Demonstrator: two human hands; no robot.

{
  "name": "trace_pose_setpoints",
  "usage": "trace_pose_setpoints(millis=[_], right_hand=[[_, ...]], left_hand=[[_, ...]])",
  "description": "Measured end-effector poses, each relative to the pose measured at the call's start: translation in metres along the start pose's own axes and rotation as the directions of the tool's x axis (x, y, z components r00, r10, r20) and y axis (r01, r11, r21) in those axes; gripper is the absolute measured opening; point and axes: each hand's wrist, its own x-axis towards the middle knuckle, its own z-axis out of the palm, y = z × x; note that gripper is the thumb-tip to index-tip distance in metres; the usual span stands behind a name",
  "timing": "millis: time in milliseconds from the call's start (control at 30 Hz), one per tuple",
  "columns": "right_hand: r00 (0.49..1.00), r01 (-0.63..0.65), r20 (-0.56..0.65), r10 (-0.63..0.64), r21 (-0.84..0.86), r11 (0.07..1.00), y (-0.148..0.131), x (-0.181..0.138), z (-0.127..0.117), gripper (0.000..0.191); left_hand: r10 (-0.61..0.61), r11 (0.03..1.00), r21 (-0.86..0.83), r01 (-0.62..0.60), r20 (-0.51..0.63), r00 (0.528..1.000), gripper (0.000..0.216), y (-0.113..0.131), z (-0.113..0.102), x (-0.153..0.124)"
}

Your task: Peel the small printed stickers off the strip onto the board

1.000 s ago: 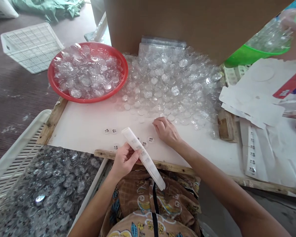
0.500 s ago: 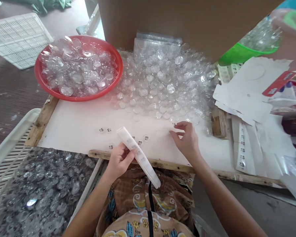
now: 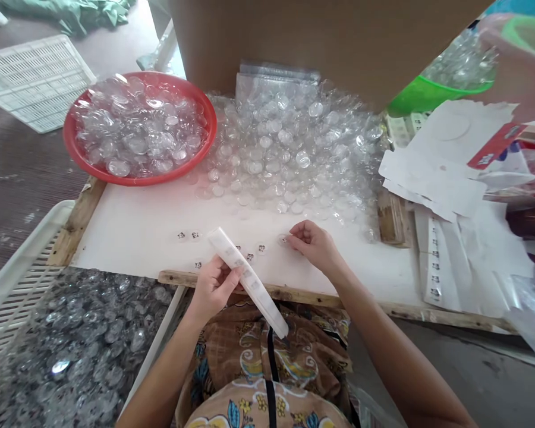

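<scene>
White tabletop (image 3: pixel 134 220): six printed discs (image 3: pixel 261 249); left hand (image 3: pixel 214 289) clamped on one strip (image 3: pixel 259 292), right hand (image 3: pixel 317 249) pinching seventh disc (image 3: pixel 282 240).

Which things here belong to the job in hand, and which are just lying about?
Apparently in the job:
folded strip, in the left hand
printed disc, touched by the right hand
clear disc pile

Apparently just lying about:
white basket, on the floor
green cloth
white sheets, far right
</scene>
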Motion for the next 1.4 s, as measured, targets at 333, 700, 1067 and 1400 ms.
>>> trace_pose_setpoints(millis=[333, 700, 1067, 1400], right_hand=[[0.996, 0.046, -0.055, -0.072, -0.375, 0.926, -0.007, -0.001, 0.009, 0.013], [0.97, 0.218, -0.021, -0.244, -0.374, 0.901, -0.017, -0.01, 0.042, 0.008], [0.932, 0.237, -0.029, -0.36, -0.703, 0.67, -0.022, 0.021, 0.031, 0.015], [0.9, -0.344, 0.313, 0.302, 0.086, 0.935, -0.022, 0.005, 0.006, 0.03]], left_hand=[[-0.009, 1.0, 0.0, 0.009, -0.005, 1.0, 0.019, -0.002, 0.0, 0.0], [-0.015, 1.0, 0.018, 0.016, -0.024, 1.0, 0.022, 0.0, 0.0, 0.0], [-0.002, 1.0, -0.025, 0.003, 0.01, 1.0, 0.024, 0.001, -0.001, 0.0], [-0.05, 0.997, -0.065, 0.051, 0.019, 0.999, 0.026, 0.002, -0.001, 0.0]])
